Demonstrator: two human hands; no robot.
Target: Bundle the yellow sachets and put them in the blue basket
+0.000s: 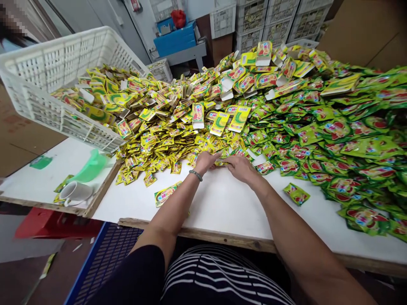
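My left hand, with a beaded bracelet at the wrist, and my right hand meet at the front edge of the heap. Their fingers are closed and close together; whatever they hold is hidden. Beyond the left hand lie small yellow sachets. Green packets with red fruit pictures spread to the right. Yellow card boxes, several with open flaps, rest on top just beyond the hands. A flat yellow-green pack lies beside my left forearm. One loose green packet sits right of my right forearm.
A white plastic basket tips its yellow boxes onto the white table. On the left stand a white mug and a green plastic piece. A blue crate and red stool are below. Stacked crates stand behind.
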